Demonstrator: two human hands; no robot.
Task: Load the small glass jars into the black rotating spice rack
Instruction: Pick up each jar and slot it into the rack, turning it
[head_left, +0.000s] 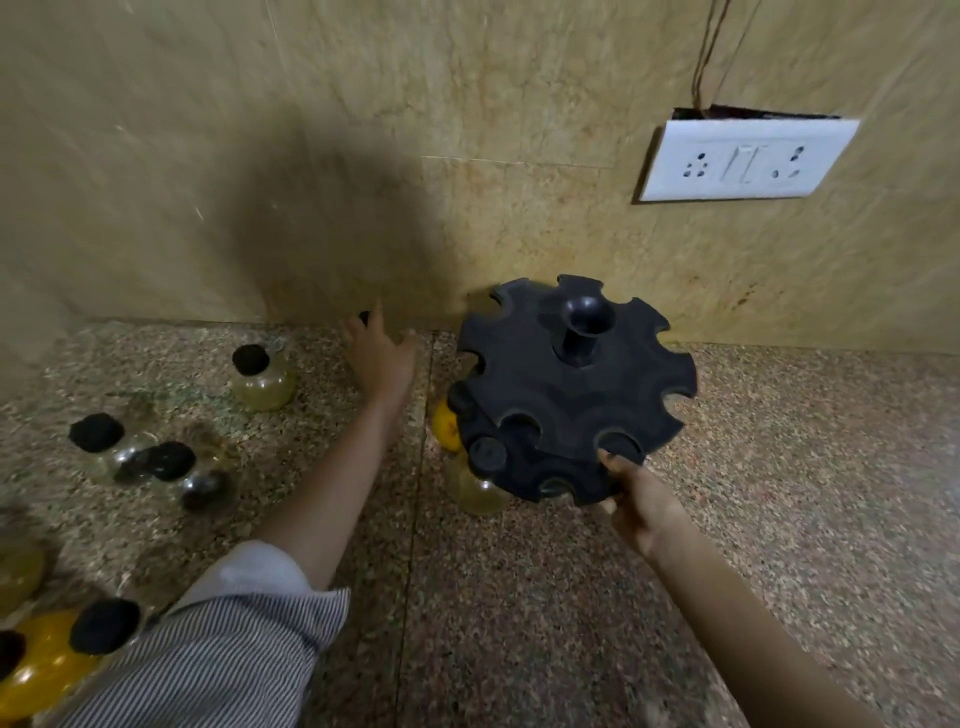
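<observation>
The black rotating spice rack (571, 395) stands on the granite counter close to the wall. Two slots on its left side hold jars: an orange-filled jar (445, 426) and a pale yellow jar (475, 491) with a black lid. My right hand (641, 506) grips the rack's near rim. My left hand (379, 358) reaches toward the wall with fingers spread, right at a small black-lidded jar (365, 316) that it mostly hides. Loose jars lie to the left: a pale yellow one (262, 387) and a cluster of clear ones (166, 462).
More jars sit at the bottom left, among them an orange one (41, 670). A white socket plate (743, 161) hangs on the tiled wall above and to the right of the rack. Bare granite counter (805, 467) extends right of the rack.
</observation>
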